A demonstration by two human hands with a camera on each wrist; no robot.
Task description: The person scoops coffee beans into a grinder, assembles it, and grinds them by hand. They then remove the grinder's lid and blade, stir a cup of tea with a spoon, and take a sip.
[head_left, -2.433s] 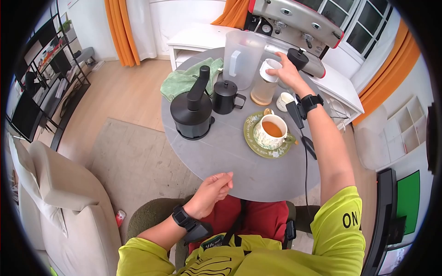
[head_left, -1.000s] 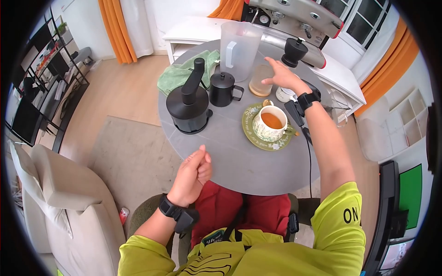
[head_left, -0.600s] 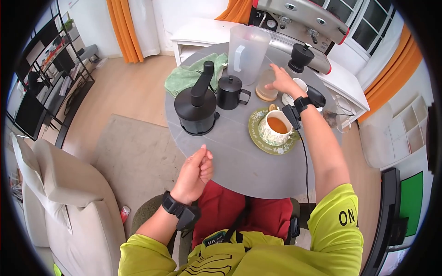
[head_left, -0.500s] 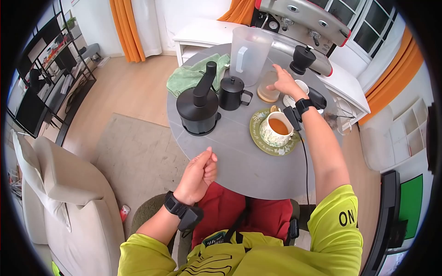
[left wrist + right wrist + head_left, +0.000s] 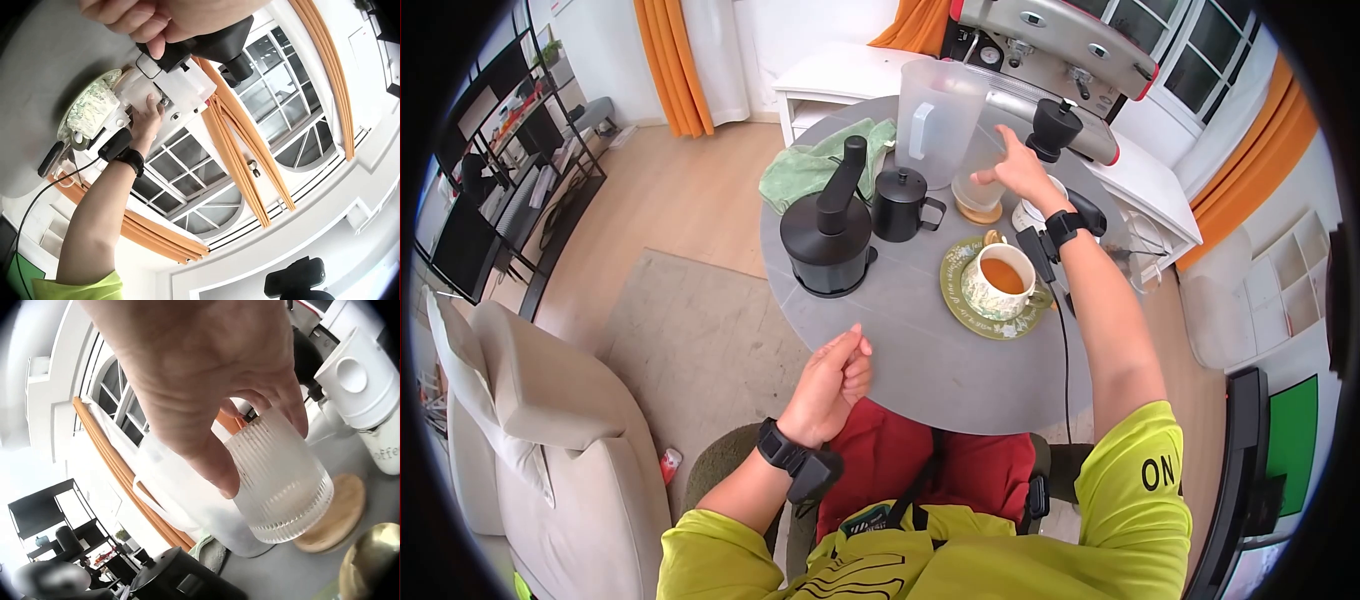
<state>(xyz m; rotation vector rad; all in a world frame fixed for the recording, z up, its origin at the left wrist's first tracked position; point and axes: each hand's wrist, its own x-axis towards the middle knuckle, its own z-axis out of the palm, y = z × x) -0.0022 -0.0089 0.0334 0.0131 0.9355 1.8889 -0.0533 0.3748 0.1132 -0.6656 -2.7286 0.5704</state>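
Observation:
My right hand point(image 5: 1025, 172) grips a clear ribbed glass point(image 5: 275, 481) between thumb and fingers. In the right wrist view the glass is tilted and raised off a round wooden coaster point(image 5: 334, 515). Beside it, a white ring-like piece point(image 5: 359, 378) sits on a small white cup point(image 5: 384, 447) with lettering. My left hand point(image 5: 830, 380) hovers by the table's near edge, fingers loosely curled, holding nothing. Between the hands, a patterned cup point(image 5: 988, 298) of orange-brown drink stands on a green saucer point(image 5: 960, 315).
Left of the glass stand a frosted pitcher point(image 5: 940, 110), a black lidded pot point(image 5: 895, 208) and a larger black vessel with an upright handle point(image 5: 825, 245). A green cloth point(image 5: 800, 175) lies behind them. A black-topped grinder point(image 5: 1055, 125) is beyond my right hand. A cable hangs from my right wrist.
My right hand has moved the white piece from the glass onto the small cup, then taken hold of the glass and lifted it off its coaster. My left hand has risen slightly.

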